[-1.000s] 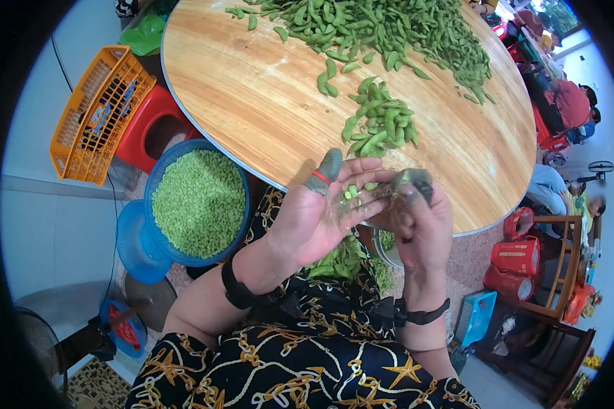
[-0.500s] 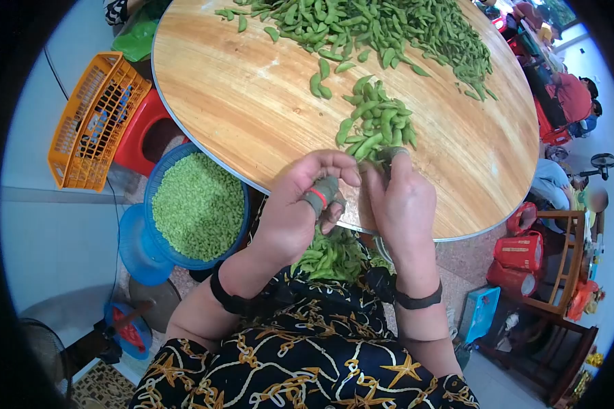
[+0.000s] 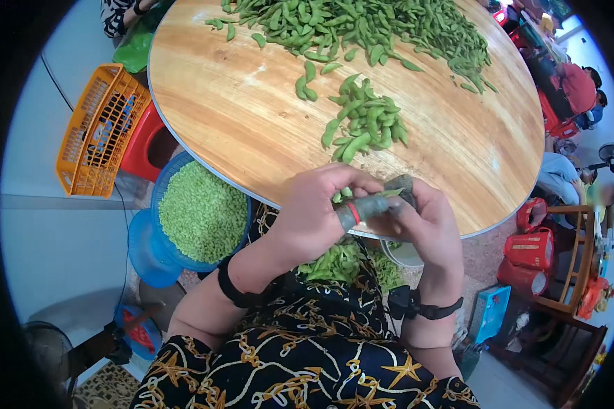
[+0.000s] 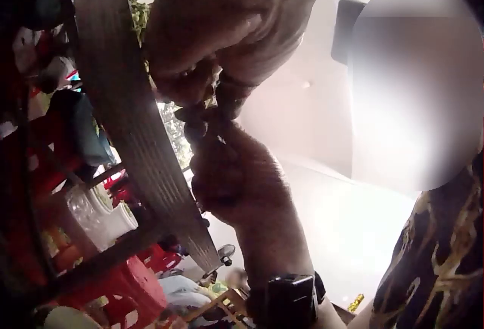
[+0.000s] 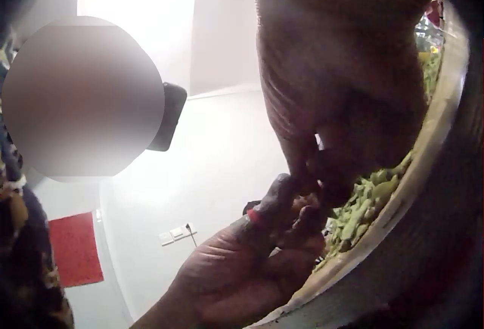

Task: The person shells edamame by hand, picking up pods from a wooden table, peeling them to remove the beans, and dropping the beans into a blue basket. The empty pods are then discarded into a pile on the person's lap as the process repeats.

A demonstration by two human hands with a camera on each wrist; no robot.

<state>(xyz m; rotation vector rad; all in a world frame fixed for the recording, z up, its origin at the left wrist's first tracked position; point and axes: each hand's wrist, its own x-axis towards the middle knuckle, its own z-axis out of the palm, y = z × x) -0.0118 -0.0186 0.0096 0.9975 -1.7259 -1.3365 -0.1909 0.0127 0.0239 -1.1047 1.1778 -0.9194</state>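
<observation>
In the head view both hands meet above the near edge of the round wooden table. My left hand has its fingers curled, with a few shelled green soybeans inside them. A grey-green cover with a red band wraps its thumb. Between the two hands is a green soybean pod, pinched by the thumbs and fingertips. My right hand wears similar dark covers on its thumb and forefinger. Just beyond lies a small pile of soybean pods. Both wrist views show the fingertips together, dark, with the pod mostly hidden.
A large heap of pods covers the table's far side. At left stand a blue basin of shelled beans, a red stool and an orange crate. More pods lie in the lap, beside a pale pail.
The left palm was open with beans on it, then its fingers curled. The right hand reached to the small pile and came back; a pod now sits between the hands.
</observation>
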